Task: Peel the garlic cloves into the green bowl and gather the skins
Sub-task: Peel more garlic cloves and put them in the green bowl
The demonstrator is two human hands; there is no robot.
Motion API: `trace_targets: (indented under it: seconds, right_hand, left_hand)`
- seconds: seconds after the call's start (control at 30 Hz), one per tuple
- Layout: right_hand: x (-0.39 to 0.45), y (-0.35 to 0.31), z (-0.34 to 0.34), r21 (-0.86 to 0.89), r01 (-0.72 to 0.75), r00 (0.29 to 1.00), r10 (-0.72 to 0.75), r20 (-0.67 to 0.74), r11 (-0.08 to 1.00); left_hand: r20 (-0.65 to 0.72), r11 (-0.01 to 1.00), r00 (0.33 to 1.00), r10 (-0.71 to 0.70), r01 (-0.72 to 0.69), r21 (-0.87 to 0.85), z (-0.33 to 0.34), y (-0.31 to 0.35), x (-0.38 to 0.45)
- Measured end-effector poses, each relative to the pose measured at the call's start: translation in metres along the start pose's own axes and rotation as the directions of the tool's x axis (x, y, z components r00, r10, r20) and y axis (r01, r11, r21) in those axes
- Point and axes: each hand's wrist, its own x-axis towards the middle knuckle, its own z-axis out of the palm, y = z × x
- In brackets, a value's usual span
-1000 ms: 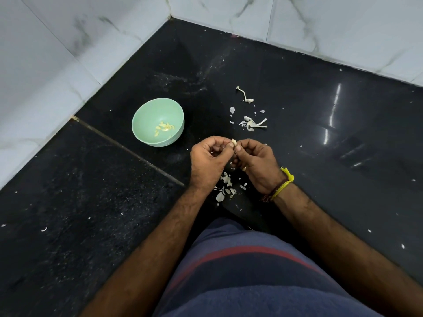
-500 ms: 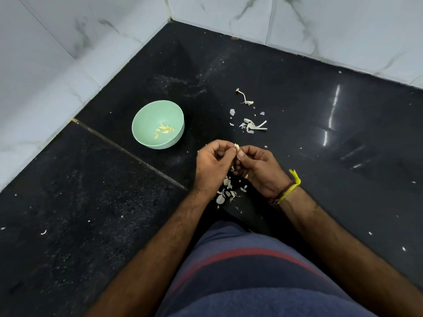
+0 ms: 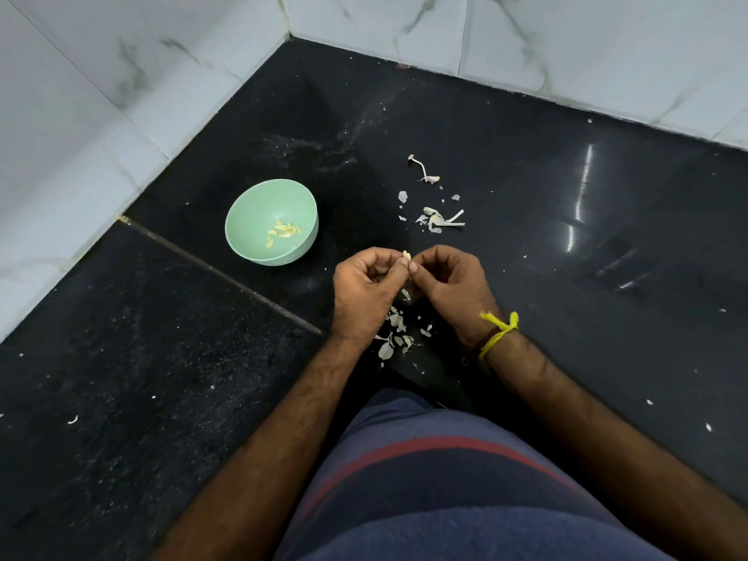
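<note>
Not much has shifted in the last second: the left hand [image 3: 366, 291] and right hand [image 3: 453, 283] stay pressed together, both pinching one clove [image 3: 406, 256] at the fingertips, and they have drifted only slightly. Skins [image 3: 394, 332] lie beneath them; more scraps [image 3: 435, 218] lie farther off. The bowl [image 3: 251, 212], far left, holds a few peeled cloves [image 3: 283, 232]. I'd say this clove is mid-peel, and gathering hasn't begun.
</note>
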Motion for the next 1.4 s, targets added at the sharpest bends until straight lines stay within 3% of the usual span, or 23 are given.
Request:
trace_targets:
  seconds: [0.2, 0.53, 0.73, 1.07, 1.27, 1.4]
  right_hand:
    - [-0.004, -0.002, -0.001, -0.069, 0.147, 0.983, -0.154, -0.104, 0.987]
    - [-0.004, -0.003, 0.002, -0.081, 0.142, 0.982, -0.151, -0.111, 0.986]
    - [-0.008, -0.004, -0.002, 0.086, 0.085, 0.996, -0.081, -0.047, 0.993]
    - [-0.007, -0.001, -0.003, 0.04, 0.118, 0.993, -0.117, -0.029, 0.992]
    - [-0.008, 0.007, -0.008, 0.327, -0.039, 0.997, 0.014, 0.077, 0.944]
    - [-0.008, 0.013, -0.008, 0.395, -0.109, 0.991, 0.069, 0.116, 0.912]
  left_hand:
    - [-0.03, 0.987, 0.998, 0.052, -0.047, 0.15, 0.002, 0.002, 0.001]
    - [-0.063, 0.968, 0.993, 0.101, -0.083, 0.238, 0.007, 0.005, 0.0]
    - [-0.046, 0.984, 0.997, 0.055, -0.046, 0.174, -0.001, -0.005, 0.0]
    - [-0.063, 0.961, 0.992, 0.109, -0.089, 0.263, 0.004, 0.002, -0.003]
    - [0.001, 0.984, 1.0, -0.006, 0.005, 0.181, 0.002, 0.004, -0.002]
    - [0.041, 0.983, 0.998, -0.047, 0.039, 0.177, -0.001, 0.003, -0.005]
